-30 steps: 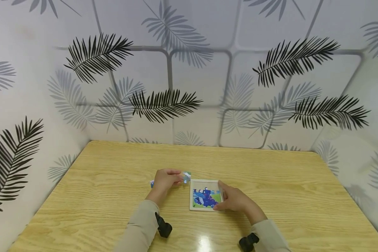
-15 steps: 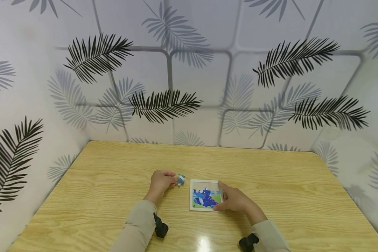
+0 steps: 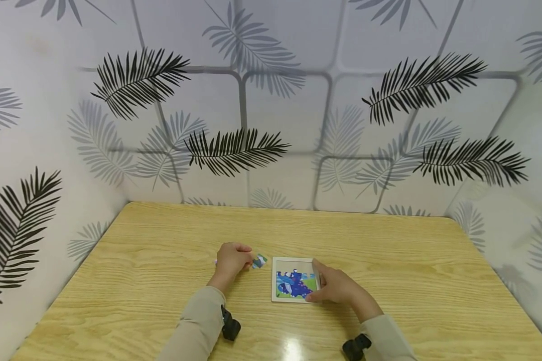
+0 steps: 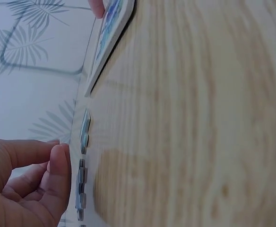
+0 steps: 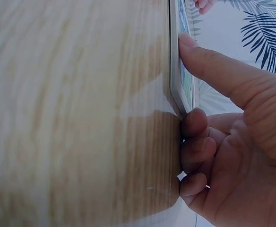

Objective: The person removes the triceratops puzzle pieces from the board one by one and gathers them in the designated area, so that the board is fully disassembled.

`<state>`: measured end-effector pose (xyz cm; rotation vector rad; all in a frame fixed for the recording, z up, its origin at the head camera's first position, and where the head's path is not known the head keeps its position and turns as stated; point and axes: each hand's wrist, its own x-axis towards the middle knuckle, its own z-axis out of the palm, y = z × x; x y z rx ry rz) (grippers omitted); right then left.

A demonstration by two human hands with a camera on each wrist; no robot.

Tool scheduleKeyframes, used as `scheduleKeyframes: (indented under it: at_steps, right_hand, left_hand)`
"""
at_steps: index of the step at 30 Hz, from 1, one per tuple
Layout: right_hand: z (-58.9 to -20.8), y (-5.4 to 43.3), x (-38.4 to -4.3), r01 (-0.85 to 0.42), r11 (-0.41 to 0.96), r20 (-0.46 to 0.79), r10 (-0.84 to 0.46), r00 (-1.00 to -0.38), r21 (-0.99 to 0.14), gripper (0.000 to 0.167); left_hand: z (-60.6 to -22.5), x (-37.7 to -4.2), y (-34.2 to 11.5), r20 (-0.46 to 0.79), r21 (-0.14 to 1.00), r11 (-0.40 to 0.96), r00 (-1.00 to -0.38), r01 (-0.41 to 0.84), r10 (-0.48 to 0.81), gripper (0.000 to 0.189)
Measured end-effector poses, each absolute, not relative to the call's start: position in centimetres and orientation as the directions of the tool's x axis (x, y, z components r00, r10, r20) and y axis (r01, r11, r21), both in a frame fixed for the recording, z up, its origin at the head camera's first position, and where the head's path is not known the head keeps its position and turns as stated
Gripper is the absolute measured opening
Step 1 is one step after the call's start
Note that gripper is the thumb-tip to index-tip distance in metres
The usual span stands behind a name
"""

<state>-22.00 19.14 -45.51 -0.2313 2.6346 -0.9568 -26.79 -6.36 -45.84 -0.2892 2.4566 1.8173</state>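
Observation:
My right hand holds a small white-edged puzzle tray flat on the table. Its thumb lies over the right edge, and curled fingertips meet the side, as the right wrist view shows. A partly assembled blue and green picture fills the tray's lower part. To its left, my left hand hovers low, thumb and index tips together and nothing visible between them. Beside those fingertips a loose jigsaw piece lies on the table. More jigsaw pieces lie beneath the left hand, mostly hidden from the head view.
The wooden table reaches back to a wall patterned with leaves. A black wrist camera sits on the left sleeve, and another black camera on the right one.
Over the last second my left hand drew slightly left. The loose piece shifted left, away from the tray, and turned, and it now lies beside the fingertips. The right hand and tray stayed put.

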Motion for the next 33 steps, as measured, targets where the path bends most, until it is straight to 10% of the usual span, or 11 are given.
scheduleKeyframes:
  at_steps: [33]
  right_hand:
    - [-45.6,19.0,-22.0,-0.027,0.786,-0.267,-0.242,-0.933,-0.618,0.099]
  left_hand:
    - [-46.6,-25.7,-3.0,-0.282,0.940,0.234,-0.952,-0.249,0.120,0.026]
